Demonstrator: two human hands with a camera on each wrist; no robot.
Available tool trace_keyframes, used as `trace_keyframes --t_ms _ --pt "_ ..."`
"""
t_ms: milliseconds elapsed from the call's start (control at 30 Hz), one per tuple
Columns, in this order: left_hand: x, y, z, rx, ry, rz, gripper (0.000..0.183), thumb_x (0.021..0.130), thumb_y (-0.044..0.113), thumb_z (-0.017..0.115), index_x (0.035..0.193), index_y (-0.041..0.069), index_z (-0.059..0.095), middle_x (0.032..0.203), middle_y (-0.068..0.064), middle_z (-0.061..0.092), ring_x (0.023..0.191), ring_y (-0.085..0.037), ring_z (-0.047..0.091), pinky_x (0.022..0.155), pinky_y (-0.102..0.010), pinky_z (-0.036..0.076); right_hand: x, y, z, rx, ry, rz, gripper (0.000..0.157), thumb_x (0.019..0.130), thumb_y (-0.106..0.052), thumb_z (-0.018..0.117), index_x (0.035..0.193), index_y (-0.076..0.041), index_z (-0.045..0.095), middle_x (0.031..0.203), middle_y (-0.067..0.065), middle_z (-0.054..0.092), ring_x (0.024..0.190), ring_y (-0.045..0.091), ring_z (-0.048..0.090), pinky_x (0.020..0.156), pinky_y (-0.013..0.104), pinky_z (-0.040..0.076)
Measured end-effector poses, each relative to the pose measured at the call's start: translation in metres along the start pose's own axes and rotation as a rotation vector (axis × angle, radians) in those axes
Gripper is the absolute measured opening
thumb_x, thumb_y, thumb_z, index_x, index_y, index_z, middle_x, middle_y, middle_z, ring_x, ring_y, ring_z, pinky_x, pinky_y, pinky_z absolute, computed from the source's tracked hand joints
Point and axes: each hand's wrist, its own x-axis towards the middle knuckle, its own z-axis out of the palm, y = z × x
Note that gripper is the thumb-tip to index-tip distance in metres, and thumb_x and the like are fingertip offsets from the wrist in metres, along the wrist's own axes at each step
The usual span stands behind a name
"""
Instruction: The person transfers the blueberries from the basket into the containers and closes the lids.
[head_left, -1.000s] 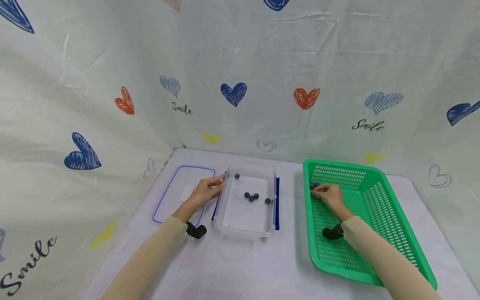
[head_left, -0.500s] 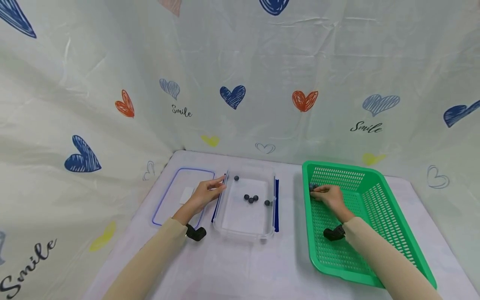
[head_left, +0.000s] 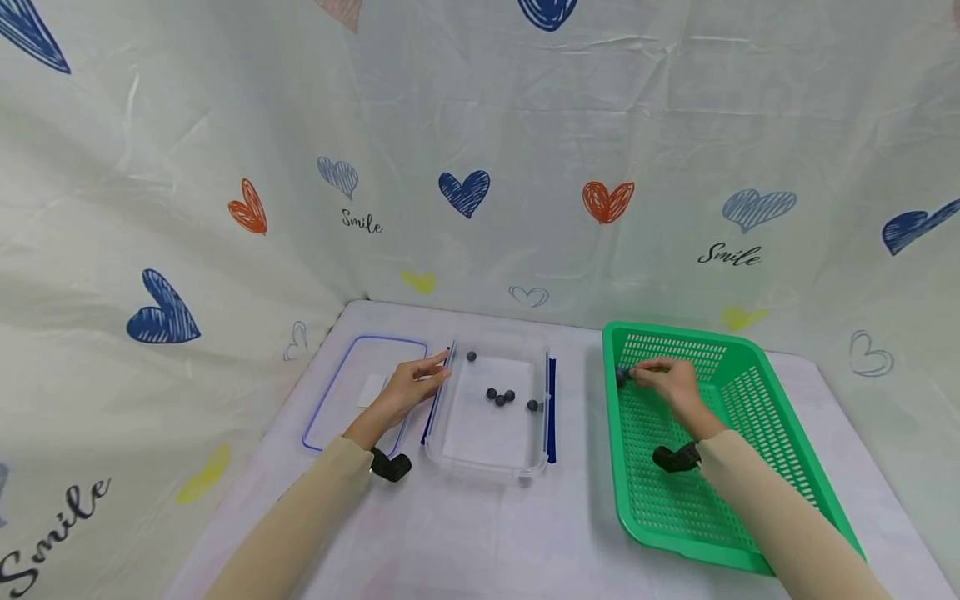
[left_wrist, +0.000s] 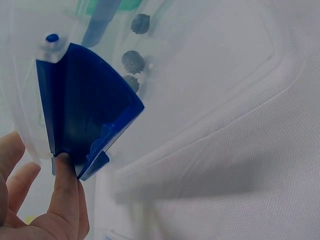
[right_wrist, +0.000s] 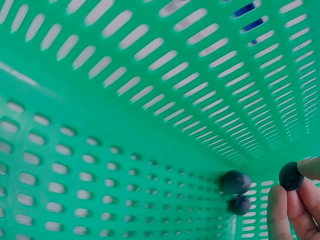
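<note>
In the head view, my left hand (head_left: 407, 390) reaches to the left side of a clear plastic box (head_left: 487, 458), its fingers fairly straight. The left wrist view has one fingertip touching the end of the box's folded-down blue latch (left_wrist: 90, 100). Several blueberries (head_left: 491, 393) lie inside the box. Inside a green basket (head_left: 630, 517), my right hand (head_left: 673, 385) pinches one blueberry (right_wrist: 290, 176) between thumb and fingers, clear in the right wrist view. Two other blueberries (right_wrist: 235, 183) lie beside it, near the basket's left wall.
A clear lid (head_left: 318, 404) with a blue rim lies on the table left of the box. White cloth (head_left: 525, 550) covers the table. A hanging sheet (head_left: 540, 125) printed with hearts stands behind and at the left.
The right hand has lifted slightly and moved right, away from the basket's left wall, with a blueberry in its fingertips. The left hand stays at the box.
</note>
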Motion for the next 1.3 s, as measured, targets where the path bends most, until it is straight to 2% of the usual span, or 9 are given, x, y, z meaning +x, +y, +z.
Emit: trace_keyframes --t_ms 267,367,500,600,700,867,1167,1300 --pt "0.0 0.0 0.0 -0.004 -0.003 0.006 0.052 0.098 0.016 0.066 0.147 0.016 0.05 0.133 -0.019 0.055 0.118 -0.027 0.057 0.102 -0.04 0.048 -0.004 -0.021 -0.005 0.056 -0.007 -0.015 0.037 0.096 -0.014 0.069 0.119 0.014 0.062 0.094 -0.002 0.066 0.084 0.012 0.071 0.099 0.049 0.049" --pt "0.0 -0.001 0.0 -0.005 -0.007 0.007 0.052 0.098 0.016 0.066 0.148 0.015 0.049 0.133 -0.019 0.055 0.118 -0.027 0.056 0.102 -0.039 0.048 -0.006 -0.03 -0.006 0.046 -0.008 -0.028 0.039 0.096 -0.016 0.069 0.12 0.014 0.062 0.097 -0.001 0.065 0.083 0.01 0.071 0.098 0.044 0.051" --pt "0.001 -0.001 -0.001 -0.004 -0.004 0.012 0.052 0.098 0.017 0.066 0.148 0.015 0.049 0.131 -0.018 0.056 0.117 -0.026 0.056 0.102 -0.039 0.048 -0.008 -0.04 -0.005 0.044 -0.018 -0.055 0.041 0.096 -0.018 0.07 0.121 0.013 0.061 0.105 0.003 0.064 0.085 0.01 0.07 0.088 0.029 0.057" --pt "0.001 0.0 -0.001 0.007 0.001 0.011 0.052 0.098 0.018 0.066 0.147 0.015 0.05 0.13 -0.018 0.057 0.116 -0.026 0.057 0.102 -0.039 0.048 -0.009 -0.046 -0.004 0.06 -0.025 -0.069 0.042 0.095 -0.019 0.071 0.121 0.013 0.062 0.105 0.002 0.065 0.088 0.013 0.071 0.082 0.024 0.057" --pt "0.0 0.001 -0.001 0.015 -0.003 0.014 0.052 0.099 0.018 0.066 0.148 0.015 0.05 0.131 -0.018 0.057 0.118 -0.027 0.057 0.102 -0.04 0.048 -0.01 -0.052 -0.003 0.048 -0.028 -0.062 0.044 0.095 -0.022 0.072 0.122 0.012 0.062 0.11 0.006 0.065 0.087 0.009 0.069 0.092 0.032 0.055" --pt "0.001 -0.001 -0.001 0.018 -0.006 0.016 0.051 0.098 0.018 0.066 0.147 0.015 0.05 0.131 -0.018 0.058 0.118 -0.027 0.057 0.102 -0.04 0.048 -0.012 -0.061 -0.001 0.059 -0.042 -0.052 0.048 0.093 -0.027 0.073 0.122 0.01 0.062 0.121 0.013 0.057 0.083 0.002 0.068 0.109 0.05 0.041" --pt "0.001 0.0 -0.001 0.014 -0.009 0.015 0.052 0.099 0.017 0.065 0.148 0.016 0.049 0.131 -0.019 0.056 0.121 -0.029 0.055 0.102 -0.04 0.048 -0.018 -0.079 0.008 0.115 -0.087 -0.085 0.048 0.091 -0.027 0.076 0.119 0.01 0.064 0.12 0.009 0.059 0.088 0.009 0.07 0.111 0.053 0.036" --pt "0.001 -0.002 -0.001 -0.029 -0.02 0.012 0.052 0.099 0.017 0.064 0.149 0.014 0.048 0.132 -0.02 0.055 0.121 -0.027 0.055 0.103 -0.039 0.047 -0.02 -0.082 0.013 0.125 -0.103 -0.084 0.048 0.091 -0.027 0.077 0.119 0.01 0.064 0.123 0.01 0.057 0.091 0.013 0.068 0.111 0.053 0.036"
